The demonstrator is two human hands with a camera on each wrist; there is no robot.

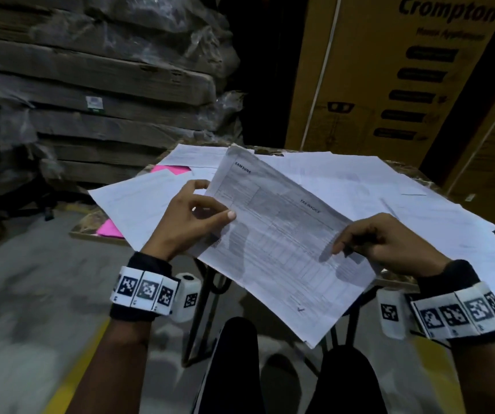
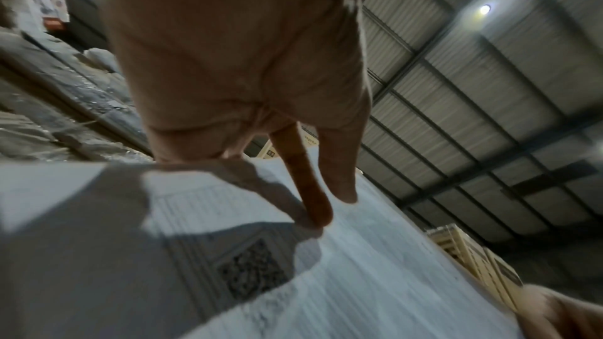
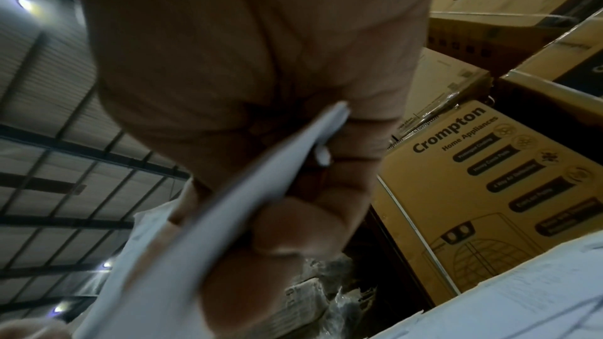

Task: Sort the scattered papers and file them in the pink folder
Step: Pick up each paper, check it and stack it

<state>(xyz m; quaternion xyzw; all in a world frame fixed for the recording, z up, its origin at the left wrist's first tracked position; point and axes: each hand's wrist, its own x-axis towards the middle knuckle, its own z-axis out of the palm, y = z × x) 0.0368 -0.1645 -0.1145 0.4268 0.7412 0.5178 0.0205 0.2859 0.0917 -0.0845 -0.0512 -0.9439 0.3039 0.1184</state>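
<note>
Pink folder (image 1: 168,169) lies upper left of centre on the surface (image 1: 89,224), mostly buried under loose papers (image 1: 359,186). Both hands pinch a sheaf of invoices (image 1: 282,243) at mid-frame: left hand (image 1: 191,218) on its left edge, right hand (image 1: 389,243) on its right. Risk: pinch is light, so lower sheets may slip and drop to the floor.

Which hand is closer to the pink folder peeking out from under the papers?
The left hand. It grips the invoice sheet just right of the pink folder; the right hand holds the sheet's other edge, much farther away.
</note>
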